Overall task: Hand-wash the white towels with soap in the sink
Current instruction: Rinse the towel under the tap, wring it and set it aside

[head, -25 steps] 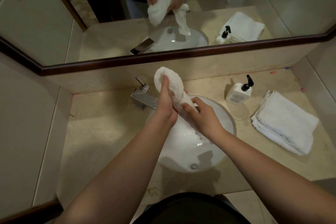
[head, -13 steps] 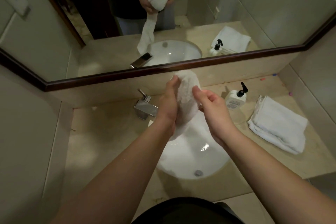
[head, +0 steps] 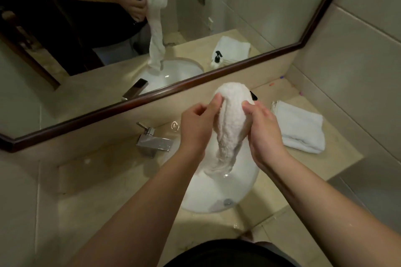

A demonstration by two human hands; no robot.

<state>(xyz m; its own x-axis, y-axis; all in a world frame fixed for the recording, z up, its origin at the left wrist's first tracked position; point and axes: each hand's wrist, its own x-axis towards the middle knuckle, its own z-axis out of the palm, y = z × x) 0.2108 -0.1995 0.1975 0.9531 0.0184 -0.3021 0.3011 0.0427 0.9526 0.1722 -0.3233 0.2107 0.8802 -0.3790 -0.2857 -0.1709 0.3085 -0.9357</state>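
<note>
A person stands at a bathroom counter, seen from above, both bare forearms reaching forward. Between the hands hangs a wet white towel (head: pixel 230 123), twisted into a thick, nubbly rope. Its rounded upper end bulges above the fingers, and its tapered tail drops down into the sink (head: pixel 208 195), where the tip appears to reach the wet basin.

The left hand (head: pixel 198 128) pinches the towel's upper left edge with thumb and forefinger, the other fingers curled loosely. The right hand (head: pixel 263 130) grips the towel's right side, thumb pressed into the terry cloth and fingers wrapped behind it.

The sink is a smooth, glossy white oval bowl set under a beige, marble-like countertop (head: pixel 104 180), with a small metal drain (head: pixel 227 202) near its front. A square, brushed-metal faucet (head: pixel 154 142) sits to the left of the basin. To the right, a folded white towel (head: pixel 300 130) with a soft ribbed weave lies flat on the counter. Behind the raised towel, only the black pump tip of a soap bottle (head: pixel 253 95) shows.

A dark wood-framed mirror (head: pixel 282 17) above reflects the hands, the hanging towel and the basin.
</note>
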